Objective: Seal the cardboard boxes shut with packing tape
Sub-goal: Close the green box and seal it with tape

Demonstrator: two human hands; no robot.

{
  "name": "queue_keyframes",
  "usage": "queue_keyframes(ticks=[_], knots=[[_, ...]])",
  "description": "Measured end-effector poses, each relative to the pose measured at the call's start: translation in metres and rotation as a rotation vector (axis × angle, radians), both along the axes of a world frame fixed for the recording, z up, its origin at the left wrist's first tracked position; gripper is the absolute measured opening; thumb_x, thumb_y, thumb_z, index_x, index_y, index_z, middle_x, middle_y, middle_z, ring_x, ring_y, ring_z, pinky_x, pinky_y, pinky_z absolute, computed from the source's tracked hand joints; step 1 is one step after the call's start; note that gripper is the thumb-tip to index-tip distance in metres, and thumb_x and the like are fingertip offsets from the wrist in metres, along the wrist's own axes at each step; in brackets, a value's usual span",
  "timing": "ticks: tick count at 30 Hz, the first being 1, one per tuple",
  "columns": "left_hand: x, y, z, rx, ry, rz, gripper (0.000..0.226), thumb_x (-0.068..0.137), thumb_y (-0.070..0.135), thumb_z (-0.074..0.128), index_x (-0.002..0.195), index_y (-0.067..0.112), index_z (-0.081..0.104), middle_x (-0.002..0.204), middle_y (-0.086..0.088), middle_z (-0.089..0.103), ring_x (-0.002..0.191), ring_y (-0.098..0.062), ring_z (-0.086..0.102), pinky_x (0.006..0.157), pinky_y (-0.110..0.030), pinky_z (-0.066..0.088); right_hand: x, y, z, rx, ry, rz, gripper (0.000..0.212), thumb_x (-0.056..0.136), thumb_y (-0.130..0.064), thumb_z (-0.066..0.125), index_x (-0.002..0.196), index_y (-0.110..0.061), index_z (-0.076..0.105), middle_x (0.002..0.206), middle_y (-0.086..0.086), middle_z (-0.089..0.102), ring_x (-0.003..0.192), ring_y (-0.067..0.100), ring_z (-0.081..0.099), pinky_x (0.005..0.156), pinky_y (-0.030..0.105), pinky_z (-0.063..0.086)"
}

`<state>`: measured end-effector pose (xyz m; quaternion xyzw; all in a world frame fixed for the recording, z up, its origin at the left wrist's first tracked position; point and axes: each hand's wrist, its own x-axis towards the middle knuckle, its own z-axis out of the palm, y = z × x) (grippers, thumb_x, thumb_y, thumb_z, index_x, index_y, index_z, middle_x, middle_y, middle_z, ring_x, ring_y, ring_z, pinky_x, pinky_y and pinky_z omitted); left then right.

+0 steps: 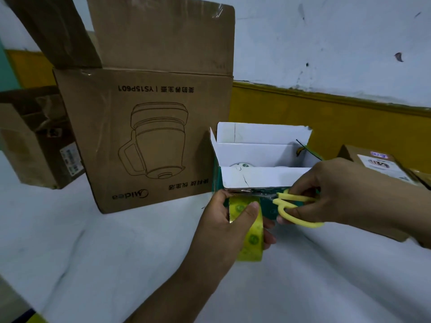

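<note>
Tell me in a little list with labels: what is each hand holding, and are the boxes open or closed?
left hand: grips the yellow tape roll
right hand: holds yellow scissors, blades at the pulled-out tape
small box: white flaps open, not sealed
big brown box: top flaps up, open

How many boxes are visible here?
4: the large printed box centre-left, a brown box behind it at far left, the small open box in the middle, a labelled box at right. More may sit beyond the right edge.
</note>
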<state>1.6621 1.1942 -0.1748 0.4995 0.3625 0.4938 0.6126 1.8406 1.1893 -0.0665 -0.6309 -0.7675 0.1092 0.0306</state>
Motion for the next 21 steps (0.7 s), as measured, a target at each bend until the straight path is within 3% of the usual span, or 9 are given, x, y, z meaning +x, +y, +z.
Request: queue_keyframes(ticks=[6, 11, 14, 21], knots=[[0.0005, -0.0012, 0.0028, -0.053, -0.007, 0.009, 0.016, 0.098, 0.016, 0.059, 0.113, 0.017, 0.055, 0.080, -0.013, 0.076, 0.060, -0.025, 0.072, 0.055, -0.031, 0.059, -0.0008, -0.0001, -0.0004, 0.019, -0.018, 0.034, 0.036, 0.070, -0.066, 0.065, 0.085, -0.036, 0.079, 0.065, -0.007, 0.065, 0.051, 0.007, 0.044, 0.044, 0.020, 0.031], [-0.0008, 0.0002, 0.0020, -0.126, -0.041, -0.017, 0.019, 0.097, 0.014, 0.060, 0.115, 0.013, 0.056, 0.081, -0.016, 0.076, 0.063, -0.029, 0.073, 0.059, -0.036, 0.060, -0.0010, 0.0000, -0.0041, 0.009, 0.045, 0.041, 0.023, 0.076, -0.055, 0.072, 0.087, -0.037, 0.080, 0.059, -0.021, 0.063, 0.052, 0.001, 0.049, 0.042, 0.015, 0.032], [-0.0022, 0.0014, 0.0019, -0.134, -0.032, -0.028, 0.018, 0.097, 0.014, 0.060, 0.115, 0.014, 0.055, 0.080, -0.016, 0.075, 0.063, -0.028, 0.073, 0.059, -0.035, 0.060, 0.0015, 0.0015, -0.0058, -0.008, 0.069, 0.068, 0.019, 0.078, -0.052, 0.071, 0.087, -0.038, 0.080, 0.061, -0.017, 0.067, 0.051, 0.003, 0.049, 0.043, 0.016, 0.032], [-0.0052, -0.0004, 0.0027, -0.137, -0.040, -0.052, 0.016, 0.098, 0.012, 0.059, 0.114, 0.012, 0.054, 0.079, -0.018, 0.074, 0.062, -0.027, 0.071, 0.057, -0.034, 0.058, 0.0062, -0.0007, -0.0095, 0.008, -0.078, 0.137, 0.022, 0.083, -0.056, 0.061, 0.084, -0.041, 0.077, 0.055, -0.020, 0.064, 0.052, 0.003, 0.054, 0.048, 0.016, 0.039]])
